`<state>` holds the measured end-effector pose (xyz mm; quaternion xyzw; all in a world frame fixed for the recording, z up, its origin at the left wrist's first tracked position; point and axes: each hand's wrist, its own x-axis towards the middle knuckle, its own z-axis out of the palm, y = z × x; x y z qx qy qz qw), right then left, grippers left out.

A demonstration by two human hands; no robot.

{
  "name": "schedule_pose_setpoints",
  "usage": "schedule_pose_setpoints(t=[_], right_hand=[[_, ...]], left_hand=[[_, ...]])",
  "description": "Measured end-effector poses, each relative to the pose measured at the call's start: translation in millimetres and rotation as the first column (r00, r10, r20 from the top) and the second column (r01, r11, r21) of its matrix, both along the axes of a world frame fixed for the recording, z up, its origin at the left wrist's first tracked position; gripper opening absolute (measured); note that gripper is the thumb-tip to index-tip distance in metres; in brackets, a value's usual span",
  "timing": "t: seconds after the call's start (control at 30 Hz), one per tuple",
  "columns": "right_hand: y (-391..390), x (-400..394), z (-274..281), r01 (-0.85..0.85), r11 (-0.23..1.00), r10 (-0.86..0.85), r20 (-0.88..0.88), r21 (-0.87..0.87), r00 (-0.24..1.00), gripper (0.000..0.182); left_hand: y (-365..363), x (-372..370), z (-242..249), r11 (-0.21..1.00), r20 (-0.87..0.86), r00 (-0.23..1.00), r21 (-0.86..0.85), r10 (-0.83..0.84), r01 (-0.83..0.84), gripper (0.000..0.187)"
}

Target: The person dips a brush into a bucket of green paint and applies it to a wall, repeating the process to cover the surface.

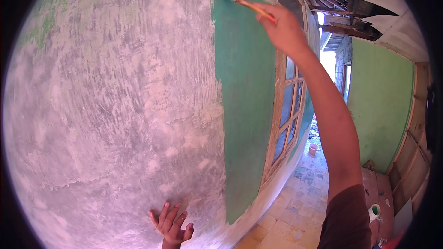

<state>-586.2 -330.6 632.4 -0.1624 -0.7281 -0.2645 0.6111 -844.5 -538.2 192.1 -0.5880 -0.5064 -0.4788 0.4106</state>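
Observation:
My right hand [282, 26] is raised high, closed around the orange handle of a paintbrush [254, 6]. The green-coated bristles touch the wall at the upper left corner of a green painted strip [249, 92]. That strip runs down beside a wooden window frame [278, 106]. Low in the view, my left hand [170, 225] rests against the unpainted grey-white wall [129, 110], fingers spread and holding nothing.
On the right, a white container with green inside [374, 210] stands on a reddish-brown surface [379, 185]. A small pinkish bucket [313, 149] sits farther off on the tiled floor [288, 198]. Overhead, the ceiling has a broken opening [346, 14]. Behind is a light green wall [380, 101].

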Motion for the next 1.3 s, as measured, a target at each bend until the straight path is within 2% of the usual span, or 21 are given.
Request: schedule_pose_setpoints(t=[0.07,0.13,0.17,0.23,0.27,0.33,0.37,0.43,0.57,0.63,0.67,0.73,0.87,0.93,0.97,1.03,1.17,1.23,1.3], right_hand=[[-8,0,-21,0.022,1.0,-0.023,0.067,0.017,0.997,0.033],[-27,13,-36,0.005,0.996,0.018,0.249,-0.093,0.968,0.032],[-33,24,-34,0.01,0.996,0.013,0.248,-0.092,0.969,0.032],[-46,42,-24,0.071,0.959,0.019,0.312,-0.275,0.95,0.027],[-54,42,-16,0.073,0.959,0.017,0.313,-0.275,0.949,0.027],[-64,36,6,0.167,0.979,-0.146,0.174,-0.116,0.974,0.028],[-55,33,21,0.167,0.979,-0.146,0.172,-0.115,0.974,0.028],[-28,26,52,0.171,0.981,-0.178,0.069,0.092,0.982,0.029],[-1,20,55,0.264,0.963,-0.268,0.092,0.053,0.959,0.03],[-5,25,32,0.213,0.967,-0.175,0.238,-0.143,0.955,0.031],[-11,31,23,0.215,0.966,-0.177,0.242,-0.14,0.954,0.031],[-20,50,15,0.228,0.922,-0.087,0.406,-0.313,0.91,0.03],[-4,80,47,0.201,0.927,-0.076,0.367,-0.318,0.927,0.029],[-6,75,67,0.252,0.958,-0.216,0.238,-0.134,0.947,0.031],[4,71,76,0.245,0.96,-0.209,0.235,-0.134,0.949,0.031],[28,59,89,0.195,0.979,-0.201,0.139,0.052,0.97,0.03],[52,60,81,0.134,0.99,-0.14,0.215,0.042,0.967,0.031],[37,71,64,0.165,0.976,-0.109,0.34,-0.141,0.934,0.03],[29,86,71,0.216,0.955,-0.117,0.409,-0.203,0.905,0.029]], left_hand=[[-2,-1,-1,0.999,0.008,0.999,-0.002,-0.032,0.032,0.029],[-3,-2,0,0.997,0.004,0.997,-0.002,-0.08,0.08,0.029],[-3,-3,0,0.996,0.003,0.996,-0.001,-0.085,0.085,0.029],[-3,-4,0,0.993,0.002,0.993,0.001,-0.117,0.117,0.029],[-4,-3,-1,0.993,0.004,0.993,0.002,-0.119,0.119,0.029],[-3,-4,-1,0.992,0.006,0.992,0.003,-0.129,0.129,0.029],[-3,-4,0,0.992,0.004,0.992,0.004,-0.129,0.128,0.029],[-4,-2,0,0.992,0.021,0.992,0.019,-0.125,0.125,0.029],[-5,-3,0,0.991,0.019,0.991,0.017,-0.134,0.133,0.028],[-5,-4,-1,0.987,0.014,0.988,0.031,-0.156,0.156,0.028],[-5,-5,-2,0.987,0.019,0.987,0.033,-0.158,0.157,0.028],[-4,-5,-2,0.985,0.006,0.986,0.034,-0.169,0.169,0.029],[-3,-4,-2,0.987,0.002,0.988,0.04,-0.156,0.156,0.029],[-3,-2,0,0.993,0.003,0.993,0.031,-0.115,0.115,0.029],[-3,-2,0,0.994,0.001,0.994,0.032,-0.108,0.108,0.029],[-3,-2,-2,0.997,-0.001,0.997,0.018,-0.081,0.081,0.027],[2,-9,-16,0.997,-0.024,1.0,0.077,-0.019,0.021,0.027],[5,-8,-16,0.996,-0.019,1.0,0.086,0.008,-0.006,0.028],[6,-5,-17,0.995,-0.015,0.999,0.089,0.037,-0.035,0.028]])
